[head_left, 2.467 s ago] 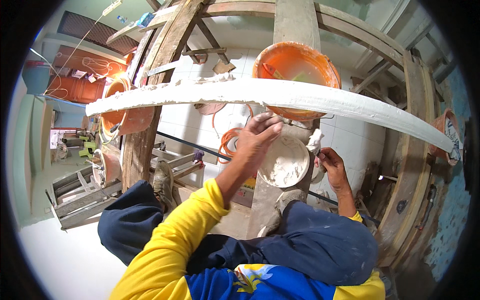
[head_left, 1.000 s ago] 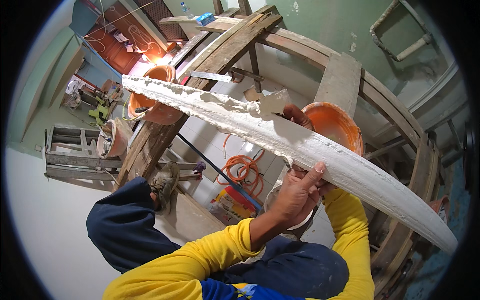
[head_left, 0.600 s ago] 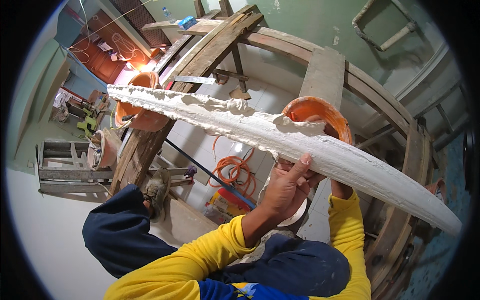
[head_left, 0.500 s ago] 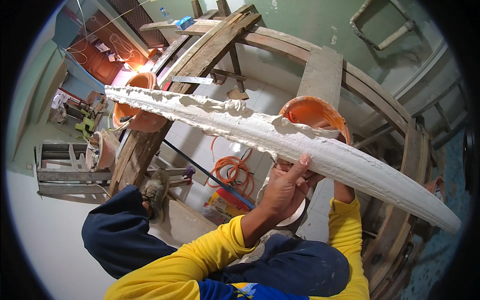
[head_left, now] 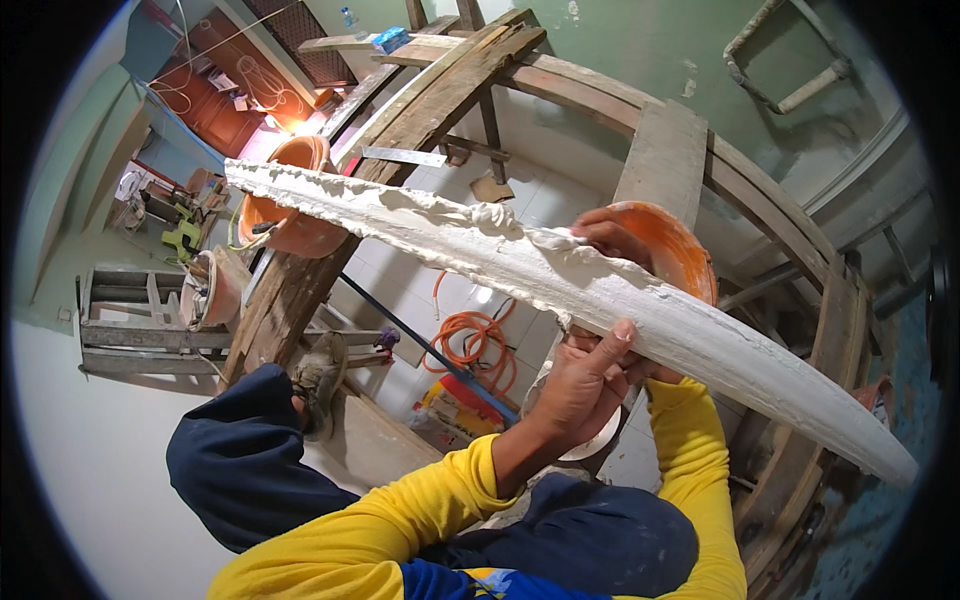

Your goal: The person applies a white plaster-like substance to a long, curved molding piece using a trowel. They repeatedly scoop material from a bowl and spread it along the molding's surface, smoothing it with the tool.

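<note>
A long white moulding (head_left: 720,350), with ragged wet plaster along its upper and left edges, crosses my view diagonally. My left hand (head_left: 595,380) grips its lower edge from below, thumb on the face. My right hand (head_left: 612,238) reaches behind the moulding; its curled fingers show over the upper edge beside lumps of plaster, and what they hold is hidden. An orange bucket (head_left: 680,240) stands just behind that hand. Under my left hand, a white container (head_left: 590,450) is mostly covered. My sleeves are yellow.
Weathered planks (head_left: 433,100) form scaffolding around a tiled floor. Another orange bucket (head_left: 318,234) sits left, with a pale bucket (head_left: 210,293) and wooden ladder (head_left: 135,337) below it. An orange hose coil (head_left: 470,345) lies on the floor. A green wall (head_left: 660,50) stands behind.
Since 2.5 seconds ago, both hands have risen to the moulding, which now slants down to the right. Over the last half second, my right hand's fingers have come up above its upper edge.
</note>
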### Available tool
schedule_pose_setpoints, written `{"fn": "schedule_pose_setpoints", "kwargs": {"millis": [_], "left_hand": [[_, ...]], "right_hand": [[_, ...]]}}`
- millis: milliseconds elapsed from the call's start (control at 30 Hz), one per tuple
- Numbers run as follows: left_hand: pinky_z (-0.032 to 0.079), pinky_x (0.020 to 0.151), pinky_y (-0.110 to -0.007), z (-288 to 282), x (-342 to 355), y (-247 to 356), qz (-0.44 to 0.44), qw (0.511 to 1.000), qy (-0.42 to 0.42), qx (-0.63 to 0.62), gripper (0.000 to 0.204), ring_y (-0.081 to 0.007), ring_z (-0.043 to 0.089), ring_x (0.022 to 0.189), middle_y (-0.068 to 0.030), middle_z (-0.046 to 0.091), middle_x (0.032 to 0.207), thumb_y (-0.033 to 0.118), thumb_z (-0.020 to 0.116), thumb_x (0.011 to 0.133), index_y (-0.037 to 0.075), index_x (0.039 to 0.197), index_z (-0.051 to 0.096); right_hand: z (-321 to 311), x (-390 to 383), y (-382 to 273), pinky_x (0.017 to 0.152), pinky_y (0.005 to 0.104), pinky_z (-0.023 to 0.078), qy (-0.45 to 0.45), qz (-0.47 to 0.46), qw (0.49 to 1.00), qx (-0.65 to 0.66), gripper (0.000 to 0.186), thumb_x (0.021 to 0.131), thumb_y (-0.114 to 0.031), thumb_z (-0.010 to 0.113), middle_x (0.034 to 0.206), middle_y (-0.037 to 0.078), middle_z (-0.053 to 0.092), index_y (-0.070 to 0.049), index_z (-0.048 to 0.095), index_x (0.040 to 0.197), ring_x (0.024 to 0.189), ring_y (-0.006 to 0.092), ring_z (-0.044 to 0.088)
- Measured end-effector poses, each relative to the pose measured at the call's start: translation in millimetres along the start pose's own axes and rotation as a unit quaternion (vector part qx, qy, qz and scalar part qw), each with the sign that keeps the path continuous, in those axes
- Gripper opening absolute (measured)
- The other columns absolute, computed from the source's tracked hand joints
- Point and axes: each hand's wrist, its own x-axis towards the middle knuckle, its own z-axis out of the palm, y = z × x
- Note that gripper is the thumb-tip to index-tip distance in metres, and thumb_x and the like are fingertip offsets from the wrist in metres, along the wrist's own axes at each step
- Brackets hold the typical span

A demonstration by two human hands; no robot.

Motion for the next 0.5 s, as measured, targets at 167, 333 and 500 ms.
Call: {"fn": "schedule_pose_setpoints", "kwargs": {"millis": [167, 333, 500], "left_hand": [[0.048, 0.112, -0.049, -2.7, 0.7, 5.1, -0.004, 1.0, 0.007, -0.011, 0.037, -0.0244, 0.06, 0.126, -0.0094, 0.062, 0.135, 0.017, 0.062, 0.104, 0.009, 0.139, 0.05], [0.048, 0.112, -0.048, 5.1, 5.2, 1.2, -0.022, 1.0, -0.017, -0.014, 0.035, -0.0241, 0.061, 0.126, -0.0092, 0.064, 0.134, 0.018, 0.062, 0.104, 0.007, 0.136, 0.053], [0.047, 0.113, -0.053, -1.4, 0.7, 5.5, -0.021, 1.0, 0.002, 0.0, 0.041, -0.0269, 0.059, 0.13, -0.0093, 0.061, 0.138, 0.018, 0.062, 0.104, 0.01, 0.141, 0.047]], "right_hand": [[-22.8, -9.3, 13.1, 0.079, 0.0241, 0.047, 0.062, 0.042, 0.997, -0.028, 0.02, 0.102, -0.019, 0.069, 0.094, 0.0, 0.066, -0.005, 0.069, 0.116, 0.085, 0.0049, 0.056], [-14.2, 35.6, 66.5, 0.079, 0.0219, 0.046, -0.03, 0.103, 0.994, -0.007, 0.024, 0.102, -0.016, 0.069, 0.1, -0.001, 0.067, -0.003, 0.066, 0.122, 0.088, 0.005, 0.056], [51.3, 62.9, 67.6, 0.089, 0.0253, 0.048, -0.058, 0.152, 0.983, 0.088, 0.035, 0.099, -0.011, 0.07, 0.105, 0.003, 0.066, -0.002, 0.06, 0.132, 0.097, 0.0097, 0.061]]}}
